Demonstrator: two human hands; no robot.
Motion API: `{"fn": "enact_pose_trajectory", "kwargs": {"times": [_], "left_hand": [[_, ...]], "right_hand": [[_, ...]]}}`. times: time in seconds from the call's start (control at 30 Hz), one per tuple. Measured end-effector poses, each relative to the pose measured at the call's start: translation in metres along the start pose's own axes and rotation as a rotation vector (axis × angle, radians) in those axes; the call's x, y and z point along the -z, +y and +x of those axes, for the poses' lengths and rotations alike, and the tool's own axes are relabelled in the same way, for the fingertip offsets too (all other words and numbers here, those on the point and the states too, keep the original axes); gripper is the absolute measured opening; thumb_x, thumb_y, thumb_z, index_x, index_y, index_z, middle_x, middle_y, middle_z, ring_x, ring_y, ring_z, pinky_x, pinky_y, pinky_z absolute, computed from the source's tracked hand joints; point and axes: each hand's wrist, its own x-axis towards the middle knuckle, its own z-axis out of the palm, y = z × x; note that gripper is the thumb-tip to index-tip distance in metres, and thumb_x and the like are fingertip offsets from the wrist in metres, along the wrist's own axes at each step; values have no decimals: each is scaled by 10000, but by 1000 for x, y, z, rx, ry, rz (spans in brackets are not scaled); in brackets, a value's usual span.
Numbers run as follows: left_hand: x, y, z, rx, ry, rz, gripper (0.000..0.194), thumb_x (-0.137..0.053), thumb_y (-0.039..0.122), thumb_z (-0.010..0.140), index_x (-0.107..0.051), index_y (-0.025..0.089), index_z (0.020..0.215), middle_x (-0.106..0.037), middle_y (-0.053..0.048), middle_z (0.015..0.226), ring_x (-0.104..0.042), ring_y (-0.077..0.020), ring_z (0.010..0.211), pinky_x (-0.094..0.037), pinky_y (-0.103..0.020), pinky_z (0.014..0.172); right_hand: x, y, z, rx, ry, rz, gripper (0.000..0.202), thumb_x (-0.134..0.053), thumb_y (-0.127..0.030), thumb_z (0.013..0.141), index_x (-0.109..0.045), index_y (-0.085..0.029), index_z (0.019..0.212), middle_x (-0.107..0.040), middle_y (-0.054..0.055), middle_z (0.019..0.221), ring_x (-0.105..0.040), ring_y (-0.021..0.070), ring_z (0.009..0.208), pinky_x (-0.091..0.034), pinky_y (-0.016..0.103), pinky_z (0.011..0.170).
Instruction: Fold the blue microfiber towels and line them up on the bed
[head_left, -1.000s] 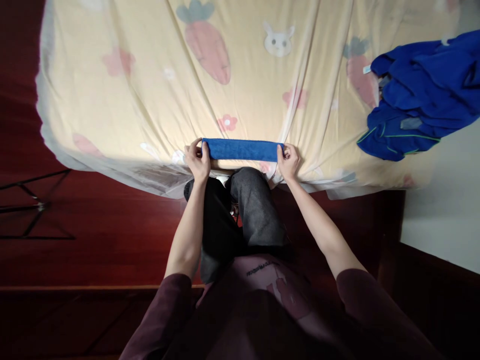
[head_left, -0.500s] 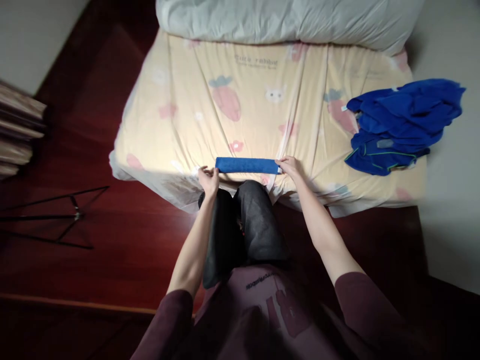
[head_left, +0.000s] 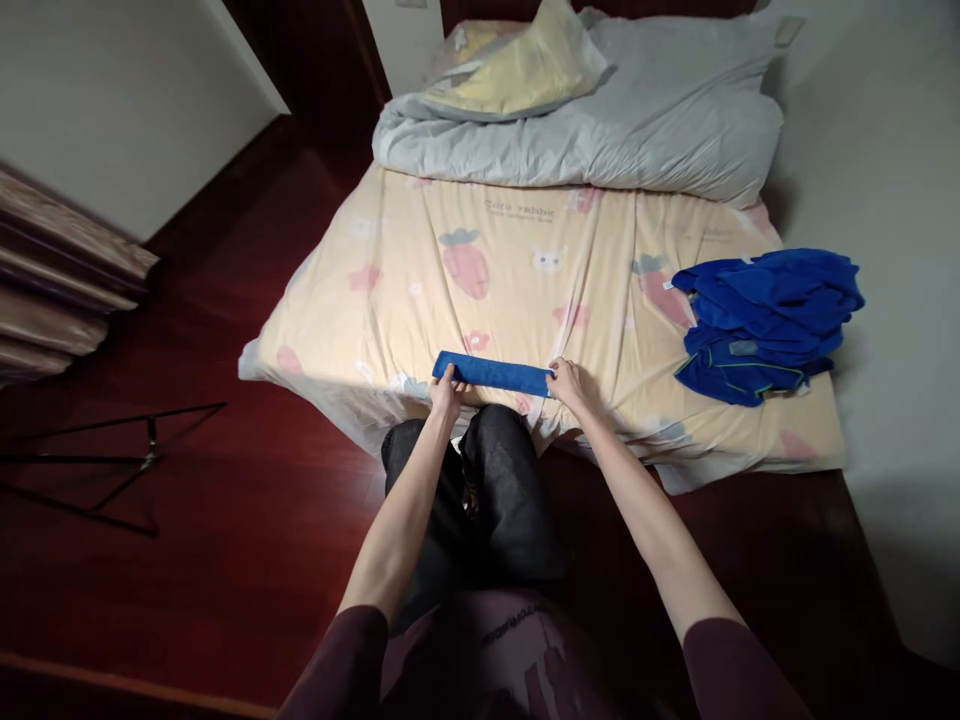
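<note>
A blue cloth folded into a long narrow strip lies crosswise at the near side of the bed, its left end slightly farther from me. My left hand grips the strip near its left end, the thumb on top and the fingers underneath. At the right end, my right hand pinches the corner between thumb and fingers. Whether the strip touches the sheet along its whole length, I cannot tell. To the right, a rumpled pile of blue cloth rests on the bed.
The bed has a yellow strawberry-print sheet. A rolled grey quilt and a yellow pillow lie at its far end. Black stand legs are on the floor at left, below a curtain. A wall borders the right side.
My view has tilted up, bringing the pillow into sight. My left hand has slid inward from the strip's left end to grip it from below, and the strip has turned slightly.
</note>
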Motion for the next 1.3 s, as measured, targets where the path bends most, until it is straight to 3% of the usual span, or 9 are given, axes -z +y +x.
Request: {"fn": "enact_pose_trajectory", "kwargs": {"times": [0.13, 0.3, 0.43, 0.53, 0.67, 0.77, 0.87, 1.07, 1.3], "left_hand": [[-15, 14, 2, -167, 58, 61, 288, -780, 363, 879, -589, 189, 1006, -689, -32, 925, -701, -169, 907, -576, -291, 764], [-46, 39, -23, -547, -334, 185, 567, -865, 568, 748, -659, 199, 1126, -724, -77, 1097, -699, -223, 1073, -575, -345, 916], [-69, 59, -46, -735, -609, 268, 552, -850, 581, 787, -667, 219, 1161, -721, -88, 1182, -692, -238, 1137, -554, -369, 1009], [-71, 66, -47, -775, -607, 219, 576, -833, 577, 816, -620, 257, 1244, -688, -98, 1269, -661, -252, 1223, -543, -385, 1035], [-49, 61, -26, -713, -613, 200, 728, -863, 591, 770, -530, 296, 1346, -617, -121, 1377, -621, -270, 1284, -525, -432, 1064], [-26, 55, -7, -630, -671, 279, 879, -927, 597, 655, -509, 271, 1355, -632, -131, 1334, -629, -291, 1261, -514, -473, 1082], [-6, 59, 11, -634, -552, 431, 868, -962, 523, 591, -542, 233, 1293, -671, -115, 1251, -649, -301, 1192, -531, -474, 1047], [32, 108, 70, -710, -201, 491, 547, -886, 315, 639, -618, 210, 1103, -725, -60, 1009, -696, -281, 1034, -572, -407, 929], [72, 169, 161, -792, -81, 428, 669, -849, 201, 592, -635, 181, 1226, -768, -82, 1064, -725, -278, 962, -582, -385, 881]], "right_hand": [[20, -13, -4, 246, 49, 32, 638, -785, -212, 776, -603, -158, 1385, -596, 173, 1420, -531, 335, 1362, -429, 461, 1167], [44, -68, 17, 504, 34, 318, 1062, -955, -391, 589, -490, -173, 1518, -477, 184, 1591, -414, 357, 1503, -344, 496, 1259], [52, -112, 33, 554, -114, 614, 830, -899, -330, 602, -627, -167, 1369, -716, 100, 1298, -667, 302, 1233, -539, 412, 1055], [59, -132, 35, 499, -174, 627, 452, -849, -313, 632, -753, -124, 1031, -775, 36, 923, -744, 265, 942, -589, 346, 851], [69, -161, 32, 432, -41, 586, 361, -900, -356, 604, -753, -136, 850, -761, 51, 798, -742, 259, 853, -593, 332, 789], [64, -200, 34, 409, 45, 689, 404, -915, -449, 609, -725, -141, 788, -756, 73, 785, -738, 250, 811, -606, 334, 771], [45, -252, 38, 388, 69, 856, 469, -892, -536, 640, -715, -143, 826, -760, 76, 826, -742, 247, 832, -616, 331, 762], [-16, -358, 47, 416, 24, 1076, 553, -866, -620, 654, -715, -157, 916, -769, 73, 878, -751, 257, 904, -633, 364, 806], [-80, -445, 76, 577, -15, 1054, 516, -883, -554, 670, -704, -172, 966, -766, 60, 954, -737, 253, 985, -612, 392, 942]]}}
